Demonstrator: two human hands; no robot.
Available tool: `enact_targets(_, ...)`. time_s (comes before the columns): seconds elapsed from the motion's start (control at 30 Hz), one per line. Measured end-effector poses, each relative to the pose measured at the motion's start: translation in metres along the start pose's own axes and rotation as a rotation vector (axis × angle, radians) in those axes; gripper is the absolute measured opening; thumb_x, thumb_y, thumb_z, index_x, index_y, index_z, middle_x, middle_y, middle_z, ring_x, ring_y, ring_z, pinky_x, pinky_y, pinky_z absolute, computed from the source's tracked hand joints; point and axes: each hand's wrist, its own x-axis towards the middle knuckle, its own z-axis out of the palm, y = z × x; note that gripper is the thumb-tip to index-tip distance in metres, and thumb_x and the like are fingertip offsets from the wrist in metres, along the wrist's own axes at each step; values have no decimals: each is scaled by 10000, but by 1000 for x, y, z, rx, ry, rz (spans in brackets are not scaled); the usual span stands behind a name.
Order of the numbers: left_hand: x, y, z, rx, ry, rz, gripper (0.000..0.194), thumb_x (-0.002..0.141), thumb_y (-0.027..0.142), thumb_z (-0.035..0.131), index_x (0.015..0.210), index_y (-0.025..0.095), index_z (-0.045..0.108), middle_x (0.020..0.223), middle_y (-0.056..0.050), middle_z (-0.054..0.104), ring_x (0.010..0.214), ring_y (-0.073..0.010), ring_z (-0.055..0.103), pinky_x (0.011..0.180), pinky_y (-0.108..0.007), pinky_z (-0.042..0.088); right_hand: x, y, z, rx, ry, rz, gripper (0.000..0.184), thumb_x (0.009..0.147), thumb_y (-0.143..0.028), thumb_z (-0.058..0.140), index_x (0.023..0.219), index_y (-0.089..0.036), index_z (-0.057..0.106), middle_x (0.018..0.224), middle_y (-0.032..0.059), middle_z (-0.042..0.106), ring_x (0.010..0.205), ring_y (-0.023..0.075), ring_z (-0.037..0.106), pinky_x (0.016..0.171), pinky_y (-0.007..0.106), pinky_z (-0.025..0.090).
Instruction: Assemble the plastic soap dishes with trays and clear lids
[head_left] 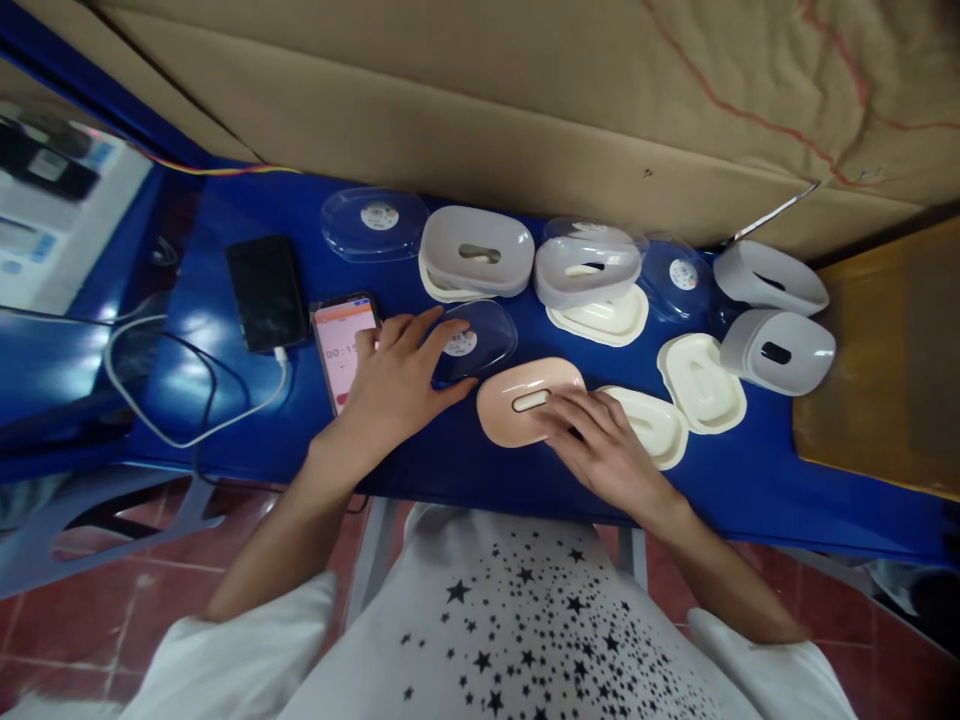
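My right hand [600, 445] grips the right end of a peach oval container [499, 405] that has a long slot in its middle, with a cream piece showing in the slot. My left hand [401, 370] is spread, palm down, and its index finger reaches over a clear plastic lid [491, 345] with a round sticker. Whether that finger presses on the lid, I cannot tell. Just left of this hand lies a phone [337, 350] with a timer on its pink screen. Beside my right hand sits a cream tray [660, 430], partly behind the fingers.
Grey oval containers [442, 245] stand along the back of the blue table [720, 500], more [810, 350] at the right. Another cream tray [701, 385] and clear lids [345, 225] lie among them. A black power bank [266, 295] with a white cable lies left. A brown box [877, 400] bounds the right.
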Motion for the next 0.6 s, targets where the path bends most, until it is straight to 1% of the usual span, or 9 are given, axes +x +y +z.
enact_targets(0.1,3,-2,-4,-81,4,-1,561,907,455,851,1393,264,646,1423,-148,730,1319,-440,647,1123,-633,440,0,-2,3,29,3,-15,592,1063,-73,582,1625,-257,542,1549,96,690,1541,292,554,1259,544,486)
enact_targets(0.2,-2,6,-13,-264,-7,13,557,951,479,791,1427,266,592,1398,-109,728,1314,-366,671,1125,-541,494,-2,-6,9,66,91,2,774,1056,-47,589,1751,-267,327,1631,131,612,1543,297,560,1253,524,528)
enact_targets(0.27,-10,21,-15,-321,-11,59,591,957,455,783,1466,261,555,1455,-125,687,1359,-360,651,1142,-534,509,-2,-8,13,89,199,60,931,1041,-63,640,1798,-297,151,1768,164,424,1570,333,528,1215,509,580)
enact_targets(0.33,-20,37,-10,-278,-2,124,604,948,432,802,1472,257,556,1526,-169,636,1387,-398,633,1168,-601,492,-2,-7,14,106,294,113,1063,1014,-82,702,1803,-340,38,1865,161,165,1612,378,462,1195,515,607)
enact_targets(0.37,-24,45,-6,-255,1,152,607,951,416,802,1481,255,553,1550,-193,613,1403,-419,623,1168,-632,492,-2,-5,13,104,305,122,1098,1002,-84,719,1800,-361,17,1879,142,85,1635,397,420,1208,536,597)
enact_targets(0.4,-28,50,-2,-247,3,174,627,956,398,801,1505,254,536,1579,-213,584,1427,-433,606,1164,-646,502,-2,-2,11,96,284,117,1107,997,-75,719,1798,-377,18,1883,123,65,1656,408,375,1234,566,571)
enact_targets(0.47,-34,55,8,-266,15,223,671,975,351,788,1565,268,480,1636,-233,520,1492,-438,559,1169,-649,520,-1,6,5,74,166,71,1063,1006,-30,662,1796,-393,51,1873,91,162,1685,400,309,1293,616,495)
enact_targets(0.5,-36,53,11,-291,20,250,699,986,328,782,1596,282,445,1663,-232,488,1525,-431,531,1183,-644,521,0,9,1,67,104,45,1027,1013,-7,619,1795,-390,75,1858,80,232,1688,380,306,1312,614,470)
enact_targets(0.6,-40,42,18,-351,10,344,772,1022,301,757,1676,298,347,1727,-237,403,1613,-428,429,1241,-664,480,1,16,-6,52,19,-17,939,1031,20,535,1795,-355,136,1814,62,348,1665,328,374,1325,556,464)
